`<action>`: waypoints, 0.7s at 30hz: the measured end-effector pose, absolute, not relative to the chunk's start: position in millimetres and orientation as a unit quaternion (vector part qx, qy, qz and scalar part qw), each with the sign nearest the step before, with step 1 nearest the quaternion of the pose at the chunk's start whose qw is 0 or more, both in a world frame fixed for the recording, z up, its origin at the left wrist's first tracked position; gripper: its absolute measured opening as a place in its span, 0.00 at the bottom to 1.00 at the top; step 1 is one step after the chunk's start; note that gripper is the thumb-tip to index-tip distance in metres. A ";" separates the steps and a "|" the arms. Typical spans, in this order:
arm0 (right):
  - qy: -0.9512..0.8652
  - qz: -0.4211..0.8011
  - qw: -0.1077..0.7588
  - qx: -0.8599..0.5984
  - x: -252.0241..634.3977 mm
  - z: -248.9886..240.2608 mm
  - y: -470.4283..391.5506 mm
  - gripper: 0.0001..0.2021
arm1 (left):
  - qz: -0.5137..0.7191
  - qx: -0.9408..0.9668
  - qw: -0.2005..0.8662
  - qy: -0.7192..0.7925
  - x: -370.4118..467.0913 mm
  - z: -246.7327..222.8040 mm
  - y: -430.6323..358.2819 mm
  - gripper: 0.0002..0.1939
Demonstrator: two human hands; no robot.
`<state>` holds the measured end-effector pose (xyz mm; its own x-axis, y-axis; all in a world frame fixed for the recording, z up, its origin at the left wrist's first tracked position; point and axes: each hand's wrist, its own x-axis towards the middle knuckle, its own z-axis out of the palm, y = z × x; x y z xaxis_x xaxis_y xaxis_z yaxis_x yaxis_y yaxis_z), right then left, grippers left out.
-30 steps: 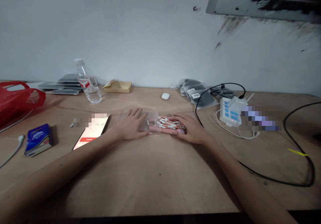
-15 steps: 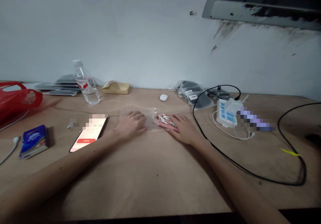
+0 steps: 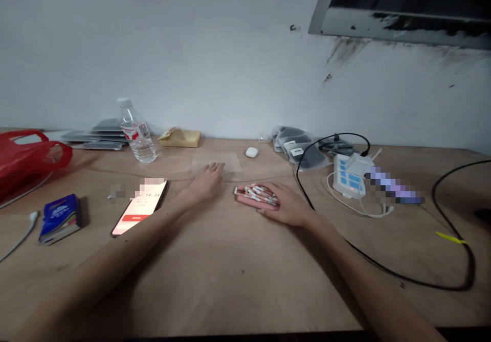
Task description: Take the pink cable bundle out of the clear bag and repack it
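Observation:
My right hand (image 3: 289, 204) is curved around the right end of a pink bundle (image 3: 257, 197) with several short white-tipped pieces along its top; I cannot make out its exact kind. The bundle rests on the brown table. My left hand (image 3: 207, 181) lies with fingers stretched forward over the near left part of a clear plastic bag (image 3: 228, 163). That bag lies flat, behind and to the left of the bundle, apart from it.
To the left are a lit phone (image 3: 140, 209), a blue tissue pack (image 3: 60, 218), a red bag (image 3: 26, 158) and a water bottle (image 3: 140, 137). Behind are a cardboard tray (image 3: 182, 138) and white case (image 3: 251, 152). A power strip (image 3: 348, 176) and black cable (image 3: 387, 268) lie right.
The plastic bag has moved away from me with my left hand, and now lies apart from the pink bundle. My right hand and the bundle are slightly nearer.

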<state>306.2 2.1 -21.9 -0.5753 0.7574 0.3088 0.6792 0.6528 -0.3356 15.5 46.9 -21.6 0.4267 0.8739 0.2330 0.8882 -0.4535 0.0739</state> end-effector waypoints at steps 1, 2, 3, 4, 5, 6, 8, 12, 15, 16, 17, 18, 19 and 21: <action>-0.889 0.097 0.224 -0.387 301.8 -23.0 1.5 0.33 | -0.124 -0.852 0.029 -0.507 14.9 -22.1 49.0 0.22; -0.894 0.104 0.232 -0.369 297.0 -24.4 1.0 0.34 | -0.131 -0.860 0.029 -0.493 14.7 -22.0 49.7 0.22; -0.898 0.109 0.240 -0.352 292.1 -25.9 0.8 0.34 | -0.141 -0.865 0.030 -0.480 14.7 -21.4 48.6 0.22; -0.901 0.112 0.246 -0.338 287.1 -27.6 0.7 0.33 | -0.154 -0.870 0.032 -0.467 15.1 -20.3 45.5 0.22; -0.904 0.111 0.252 -0.328 282.3 -29.1 0.8 0.33 | -0.168 -0.872 0.031 -0.458 15.6 -18.6 40.4 0.22; -0.906 0.106 0.256 -0.321 277.6 -30.3 1.0 0.33 | -0.181 -0.874 0.028 -0.451 16.2 -16.7 33.6 0.22; -0.911 0.094 0.256 -0.311 267.7 -31.5 1.8 0.32 | -0.188 -0.877 -0.001 -0.441 17.3 -12.8 16.3 0.22; -0.920 0.086 0.242 -0.295 244.6 -30.5 6.6 0.30 | -0.186 -0.889 -0.077 -0.411 16.8 -11.7 -14.6 0.25; -0.922 0.110 0.237 -0.284 230.5 -32.1 13.7 0.35 | -0.180 -0.886 -0.078 -0.419 12.9 -20.3 -21.5 0.35; -0.918 0.118 0.246 -0.287 228.4 -33.8 16.3 0.36 | -0.175 -0.885 -0.072 -0.426 11.1 -24.2 -21.0 0.37; -0.911 0.123 0.261 -0.294 228.1 -36.2 18.7 0.36 | -0.168 -0.885 -0.065 -0.430 9.3 -28.1 -19.9 0.38; -0.902 0.125 0.280 -0.303 229.7 -39.2 21.0 0.35 | -0.161 -0.887 -0.057 -0.428 7.6 -31.8 -18.5 0.38; -0.894 0.127 0.298 -0.311 233.2 -42.5 22.8 0.33 | -0.154 -0.891 -0.050 -0.425 6.2 -35.0 -17.2 0.39; -0.882 0.136 0.318 -0.320 244.6 -49.2 25.0 0.31 | -0.148 -0.895 -0.043 -0.418 4.3 -39.3 -15.7 0.39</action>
<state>244.6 25.0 -49.2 -0.5931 0.6517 0.4729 0.4786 0.7576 -0.4438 4.3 -15.7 -39.3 0.6072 0.7610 0.2285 0.7354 -0.6471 0.2011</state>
